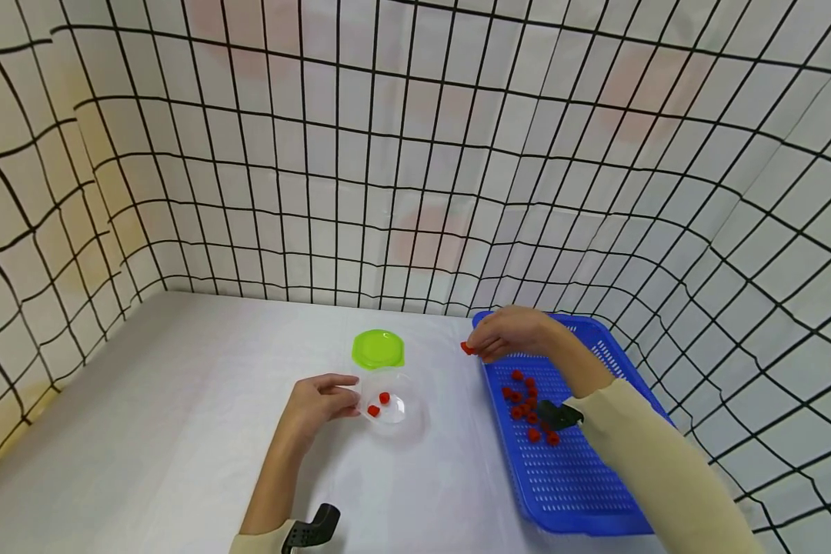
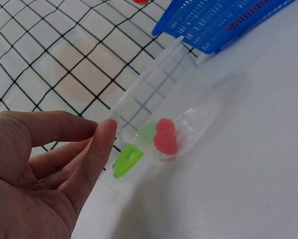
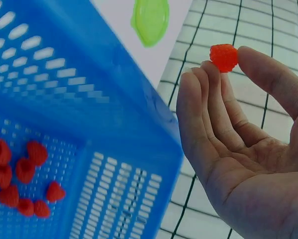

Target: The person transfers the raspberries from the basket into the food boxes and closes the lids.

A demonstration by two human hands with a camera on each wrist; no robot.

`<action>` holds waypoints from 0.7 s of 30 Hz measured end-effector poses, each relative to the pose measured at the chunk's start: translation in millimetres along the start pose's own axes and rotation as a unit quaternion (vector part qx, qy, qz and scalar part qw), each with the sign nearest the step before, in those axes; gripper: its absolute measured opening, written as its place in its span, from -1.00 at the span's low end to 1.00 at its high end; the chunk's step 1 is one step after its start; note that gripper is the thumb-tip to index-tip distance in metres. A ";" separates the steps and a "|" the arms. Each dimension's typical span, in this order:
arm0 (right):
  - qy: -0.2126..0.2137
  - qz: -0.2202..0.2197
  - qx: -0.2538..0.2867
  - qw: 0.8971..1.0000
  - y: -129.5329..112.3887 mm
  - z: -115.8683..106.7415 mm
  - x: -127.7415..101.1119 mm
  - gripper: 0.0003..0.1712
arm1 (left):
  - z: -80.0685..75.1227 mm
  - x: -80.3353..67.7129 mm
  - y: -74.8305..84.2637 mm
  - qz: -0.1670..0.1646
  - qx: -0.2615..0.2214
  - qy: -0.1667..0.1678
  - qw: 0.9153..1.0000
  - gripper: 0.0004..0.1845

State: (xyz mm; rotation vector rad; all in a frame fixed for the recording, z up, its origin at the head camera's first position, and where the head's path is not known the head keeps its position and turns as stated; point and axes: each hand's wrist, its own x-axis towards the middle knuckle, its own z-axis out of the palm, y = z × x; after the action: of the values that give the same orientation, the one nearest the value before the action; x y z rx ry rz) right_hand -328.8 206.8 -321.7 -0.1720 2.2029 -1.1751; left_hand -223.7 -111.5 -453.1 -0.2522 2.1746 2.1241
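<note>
A: Nearest the head camera is the blue perforated plastic tray, with loose red raspberries lying in it.

B: Next, the clear round plastic cup, with two berries inside. The left hand touches its rim, fingers fairly straight.

A: The right hand pinches one small red raspberry at the tray's far corner. It is probably light, soft and easily crushed, best held gently by its sides.

B: Only the right wrist view shows that thumb-and-fingertip pinch clearly; the head view shows the flat lime-green plastic lid behind the cup.
</note>
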 end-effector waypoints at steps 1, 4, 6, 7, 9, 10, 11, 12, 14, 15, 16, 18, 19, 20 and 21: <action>0.000 0.002 0.004 1.000 -0.9 2.8 2.6 -0.66 | 0.2 0.2 0.0 -0.001 0.000 0.000 1.000 -0.70; -0.006 0.003 0.013 1.000 -2.6 11.7 9.7 -0.69 | 0.7 0.7 -0.1 -0.003 0.003 0.002 1.000 -0.70; -0.007 0.005 0.018 1.000 -3.4 18.6 14.5 -0.71 | 0.9 0.8 0.0 -0.003 0.004 0.002 1.000 -0.70; -0.008 0.008 0.021 1.000 -3.8 22.6 17.0 -0.72 | 0.9 0.8 -0.1 -0.002 0.004 0.002 1.000 -0.70; -0.013 0.008 0.022 1.000 -4.3 30.3 22.2 -0.72 | 0.7 0.5 -0.2 0.000 0.004 0.003 1.000 -0.70; -0.015 0.009 0.021 1.000 -4.4 34.1 24.7 -0.72 | 0.6 0.3 -0.3 0.001 0.004 0.004 1.000 -0.70; -0.016 0.013 0.023 1.000 -4.6 38.1 27.2 -0.73 | 0.5 0.4 -0.4 0.002 0.004 0.004 1.000 -0.70; -0.018 0.016 0.022 0.999 -4.6 41.6 29.7 -0.73 | 0.5 0.4 -0.5 0.002 0.003 0.004 1.000 -0.70; -0.018 0.020 0.020 0.999 -5.4 48.3 33.6 -0.73 | 0.4 0.2 -0.5 0.002 0.002 0.003 1.000 -0.70; -0.017 0.022 0.018 0.999 -5.7 51.4 35.2 -0.73 | 0.4 0.3 -0.5 0.002 0.002 0.003 1.000 -0.70; -0.018 0.024 0.016 0.999 -6.1 54.2 36.7 -0.73 | 0.5 0.3 -0.4 0.002 0.002 0.002 1.000 -0.70; -0.020 0.025 0.017 0.999 -6.9 59.1 39.2 -0.72 | 0.6 0.3 -0.3 0.002 0.001 0.001 1.000 -0.70; -0.022 0.025 0.017 0.999 -7.3 61.5 40.4 -0.72 | 0.6 0.2 -0.3 0.002 0.000 0.002 1.000 -0.71; -0.023 0.026 0.019 0.999 -7.5 63.8 41.6 -0.72 | 0.7 0.2 -0.2 0.002 0.000 0.002 1.000 -0.71; -0.025 0.024 0.018 0.999 -7.6 66.2 42.5 -0.72 | 0.8 0.4 -0.3 0.002 -0.001 0.002 1.000 -0.71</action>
State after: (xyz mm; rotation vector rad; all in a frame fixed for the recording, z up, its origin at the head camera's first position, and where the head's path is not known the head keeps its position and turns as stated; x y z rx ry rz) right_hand -325.3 139.2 -362.5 -0.1312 2.1300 -1.1714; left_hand -224.1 -110.8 -453.5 -0.2521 2.1787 2.1295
